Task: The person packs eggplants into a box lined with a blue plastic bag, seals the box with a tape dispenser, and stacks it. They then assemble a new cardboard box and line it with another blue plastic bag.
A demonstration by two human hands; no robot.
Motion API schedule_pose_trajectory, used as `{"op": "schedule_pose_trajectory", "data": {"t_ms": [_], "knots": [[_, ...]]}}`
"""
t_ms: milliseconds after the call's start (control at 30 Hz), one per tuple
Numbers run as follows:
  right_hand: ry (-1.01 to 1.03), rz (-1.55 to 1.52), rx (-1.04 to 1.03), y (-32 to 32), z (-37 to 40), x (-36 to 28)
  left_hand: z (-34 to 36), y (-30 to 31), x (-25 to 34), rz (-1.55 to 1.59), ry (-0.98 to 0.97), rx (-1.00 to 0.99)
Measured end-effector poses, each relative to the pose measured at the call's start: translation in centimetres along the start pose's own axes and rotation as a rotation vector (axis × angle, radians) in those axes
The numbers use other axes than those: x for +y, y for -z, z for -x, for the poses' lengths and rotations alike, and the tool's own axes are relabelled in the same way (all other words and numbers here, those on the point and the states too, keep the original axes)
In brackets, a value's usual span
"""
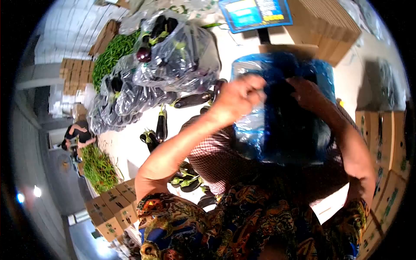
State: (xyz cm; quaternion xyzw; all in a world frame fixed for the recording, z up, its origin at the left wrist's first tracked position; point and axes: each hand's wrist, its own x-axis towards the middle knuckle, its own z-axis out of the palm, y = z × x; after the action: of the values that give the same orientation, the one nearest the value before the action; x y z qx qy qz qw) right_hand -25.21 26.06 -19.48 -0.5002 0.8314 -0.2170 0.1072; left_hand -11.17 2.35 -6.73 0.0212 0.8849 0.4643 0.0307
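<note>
A box lined with blue plastic film stands in front of me, its middle in deep shadow, so its contents are too dark to tell. Over its left part is my left hand, fingers curled and blurred; whether film is between them cannot be made out. My right hand is at the dark upper right part of the box, fingertips pressed on or into the film, partly lost in shadow. Left of the box, loose eggplants lie on the pale floor beside clear plastic bags of eggplants.
A digital scale display stands beyond the box, with flattened cartons to its right. Green peppers and another pepper pile lie at left. Stacked cartons stand lower left, more cartons at right. Another person is far left.
</note>
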Motion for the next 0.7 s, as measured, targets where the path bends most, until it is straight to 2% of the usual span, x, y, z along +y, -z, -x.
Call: {"op": "schedule_pose_trajectory", "data": {"t_ms": [33, 100, 133, 167, 233, 267, 300, 367, 400, 433, 500, 600, 633, 667, 700], "knots": [[-0.003, -0.021, 0.087, 1.4, -0.4, -1.1, -0.1, 3.0, -1.0, -0.071, -0.053, 0.151], [-0.087, -0.015, 0.187, 4.5, -1.4, -3.0, -0.6, 8.9, -3.9, 0.138, 0.34, 0.289], [-0.132, -0.01, 0.242, 6.0, -2.0, -3.7, -0.5, 11.4, -6.8, -0.151, 0.239, 0.431], [-0.092, 0.045, 0.349, 7.2, -2.5, -4.2, -0.3, 13.7, -9.5, -0.442, 0.143, 0.566], [-0.016, 0.147, 0.557, 8.5, -3.4, -5.0, 0.1, 18.5, -11.6, -0.828, 0.057, 0.801], [-0.044, 0.032, 0.588, 8.7, -3.7, -5.1, 0.1, 21.4, -14.5, -0.816, 0.133, 0.871], [-0.093, 0.044, 0.563, 8.5, -3.8, -4.7, 0.0, 23.7, -17.2, -0.794, 0.21, 0.941], [-0.2, 0.068, 0.516, 8.1, -3.6, -4.0, -0.1, 26.8, -18.7, -0.934, 0.447, 0.91], [-0.128, 0.077, 0.554, 8.9, -3.6, -5.2, -0.4, 27.3, -19.2, -0.941, 0.554, 0.997], [-0.142, 0.039, 0.55, 9.5, -3.6, -6.0, -0.5, 28.0, -19.5, -0.933, 0.599, 0.974], [-0.174, -0.041, 0.54, 10.3, -3.7, -7.5, -0.9, 30.1, -22.9, -0.739, 0.703, 0.928], [-0.174, -0.126, 0.473, 10.2, -3.9, -8.6, -1.7, 30.6, -24.0, -0.718, 0.774, 0.971], [-0.163, -0.159, 0.445, 10.1, -3.9, -8.9, -1.1, 30.8, -24.0, -0.654, 0.697, 0.996], [-0.289, -0.324, 0.462, 9.8, -4.3, -10.2, -0.4, 31.3, -24.2, -0.514, 0.652, 1.035], [-0.237, -0.259, 0.427, 9.8, -4.4, -10.2, 0.2, 31.2, -22.7, -0.376, 0.604, 1.071]]}}
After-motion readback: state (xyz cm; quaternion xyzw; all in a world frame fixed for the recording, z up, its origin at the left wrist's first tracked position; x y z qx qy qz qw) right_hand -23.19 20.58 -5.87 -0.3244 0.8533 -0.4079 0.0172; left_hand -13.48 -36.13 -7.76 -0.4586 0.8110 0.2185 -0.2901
